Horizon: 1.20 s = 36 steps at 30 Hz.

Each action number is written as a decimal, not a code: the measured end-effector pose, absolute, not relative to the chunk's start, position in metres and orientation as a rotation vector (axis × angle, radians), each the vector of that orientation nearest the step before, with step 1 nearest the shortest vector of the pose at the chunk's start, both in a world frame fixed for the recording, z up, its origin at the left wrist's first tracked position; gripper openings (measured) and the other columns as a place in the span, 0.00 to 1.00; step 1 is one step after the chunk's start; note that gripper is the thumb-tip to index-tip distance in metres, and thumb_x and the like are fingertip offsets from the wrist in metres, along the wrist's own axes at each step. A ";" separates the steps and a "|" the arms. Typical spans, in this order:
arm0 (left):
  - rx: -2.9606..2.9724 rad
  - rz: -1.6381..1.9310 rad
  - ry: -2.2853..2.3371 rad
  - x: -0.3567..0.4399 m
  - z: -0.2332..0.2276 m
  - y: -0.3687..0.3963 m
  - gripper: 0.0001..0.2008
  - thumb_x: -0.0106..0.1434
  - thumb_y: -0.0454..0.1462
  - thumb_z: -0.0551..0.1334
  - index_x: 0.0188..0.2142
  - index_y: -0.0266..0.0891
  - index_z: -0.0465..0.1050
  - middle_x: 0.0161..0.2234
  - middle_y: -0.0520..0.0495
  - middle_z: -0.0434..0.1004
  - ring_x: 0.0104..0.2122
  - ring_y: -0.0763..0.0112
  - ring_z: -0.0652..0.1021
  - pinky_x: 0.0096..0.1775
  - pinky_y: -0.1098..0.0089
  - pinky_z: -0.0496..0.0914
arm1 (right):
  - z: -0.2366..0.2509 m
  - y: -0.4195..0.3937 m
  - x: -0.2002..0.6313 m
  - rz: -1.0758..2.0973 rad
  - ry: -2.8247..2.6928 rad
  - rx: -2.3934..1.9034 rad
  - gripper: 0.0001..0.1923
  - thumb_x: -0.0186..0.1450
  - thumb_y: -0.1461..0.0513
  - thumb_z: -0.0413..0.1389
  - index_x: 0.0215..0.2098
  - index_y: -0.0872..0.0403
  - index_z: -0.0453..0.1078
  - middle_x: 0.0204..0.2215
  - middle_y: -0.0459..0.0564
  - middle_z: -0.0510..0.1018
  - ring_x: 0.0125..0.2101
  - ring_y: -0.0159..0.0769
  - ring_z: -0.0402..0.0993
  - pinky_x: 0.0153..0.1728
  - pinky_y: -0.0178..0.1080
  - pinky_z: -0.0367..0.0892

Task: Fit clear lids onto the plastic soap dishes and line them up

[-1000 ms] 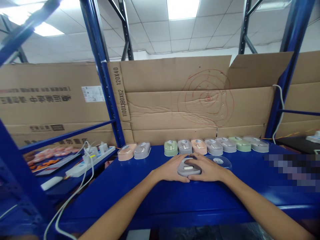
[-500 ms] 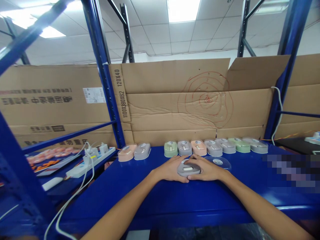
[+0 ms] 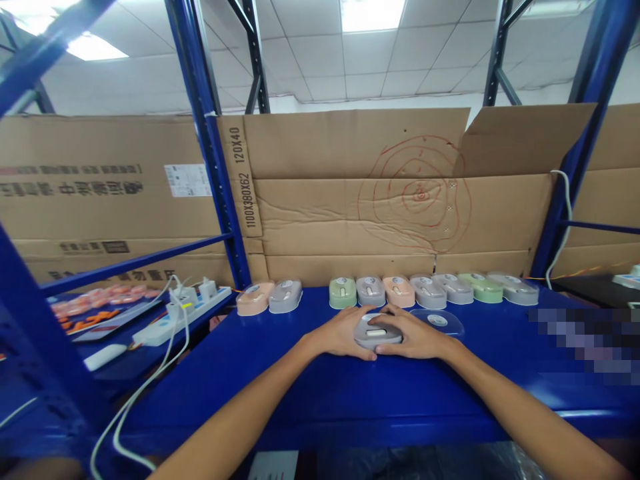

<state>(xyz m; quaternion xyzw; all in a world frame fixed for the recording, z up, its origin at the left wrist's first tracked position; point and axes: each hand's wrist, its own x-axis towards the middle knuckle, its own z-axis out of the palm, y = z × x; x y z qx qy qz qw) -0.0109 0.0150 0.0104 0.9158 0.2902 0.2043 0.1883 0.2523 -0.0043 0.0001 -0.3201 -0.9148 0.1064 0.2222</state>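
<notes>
A rounded grey plastic case (image 3: pixel 378 337) with a short white bar on its top lies at the middle of the blue table. My left hand (image 3: pixel 345 331) is closed around its left side, thumb along the near edge. From the right, my right hand (image 3: pixel 413 333) grips the same case, fingers over its far side and thumb at the front. Just right of that hand, a clear plastic lid (image 3: pixel 445 324) with a round white label lies flat. Behind my hands stand similar cases with clear lids, among them a green case (image 3: pixel 343 293) and a peach case (image 3: pixel 399 292).
A peach case (image 3: pixel 255 299) and a grey case (image 3: pixel 285 297) stand further left. Cardboard (image 3: pixel 310 207) walls the back between blue shelf posts (image 3: pixel 215 167). A white power strip (image 3: pixel 165 325) with hanging cables (image 3: pixel 145 387) is at the left. More lidded cases (image 3: pixel 514 289) line the back right.
The camera view has shifted slightly. Both hands stay around the grey case, which now looks paler on top and at its near edge.
</notes>
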 end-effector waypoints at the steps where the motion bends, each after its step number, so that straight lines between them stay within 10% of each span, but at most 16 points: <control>1: 2.578 0.570 0.829 -0.011 0.010 0.015 0.57 0.50 0.53 0.80 0.75 0.46 0.60 0.67 0.36 0.74 0.66 0.37 0.73 0.67 0.43 0.65 | 0.000 -0.004 0.252 0.294 -2.521 -0.891 0.39 0.68 0.38 0.65 0.67 0.52 0.74 0.58 0.62 0.76 0.58 0.55 0.74 0.63 0.58 0.69; 36: 2.484 0.485 0.952 -0.019 0.022 0.012 0.65 0.48 0.55 0.81 0.77 0.41 0.52 0.75 0.30 0.61 0.72 0.31 0.66 0.69 0.40 0.63 | 0.008 -0.004 0.256 0.274 -2.457 -0.893 0.30 0.75 0.39 0.55 0.64 0.48 0.78 0.55 0.59 0.80 0.56 0.53 0.77 0.61 0.56 0.71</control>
